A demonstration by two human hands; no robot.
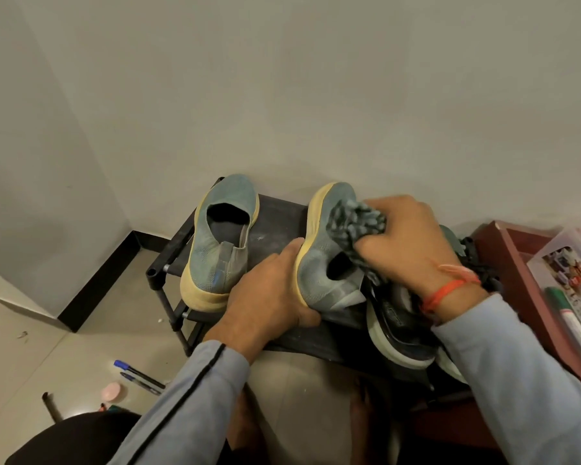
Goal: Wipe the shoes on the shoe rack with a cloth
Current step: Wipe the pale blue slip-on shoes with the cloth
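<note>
Scene: A person leans over a low black shoe rack [275,213] set against a pale wall, seen from a camera on their head.
Shoe being cleaned: A grey-green slip-on shoe [319,260] with a yellowed sole, tipped onto its side on the rack's top shelf, opening facing right.
Left hand: The left hand [269,293] grips the sole edge and heel of that shoe, fingers curled under it, thumb along the sole, steadying it.
Right hand: The right hand [413,236] holds a bunched dark patterned cloth [356,226], fingers closed round it, pressing it against the shoe's upper near the opening. A red thread is tied at the wrist.
Other shoes: The matching shoe [218,239] stands upright to the left on the same shelf. A black shoe with a white sole [399,333] lies under the right forearm.
Step in hand: Likely wiping the upper of the tipped shoe.
Doing it well: Keep the left hand firm so the shoe does not slide; sweep the cloth from toe to heel, then turn the shoe to reach the sole edge and far side.
Nearby: Two pens [138,375] lie on the tiled floor; a red tray [503,263] with a marker sits at right.
</note>
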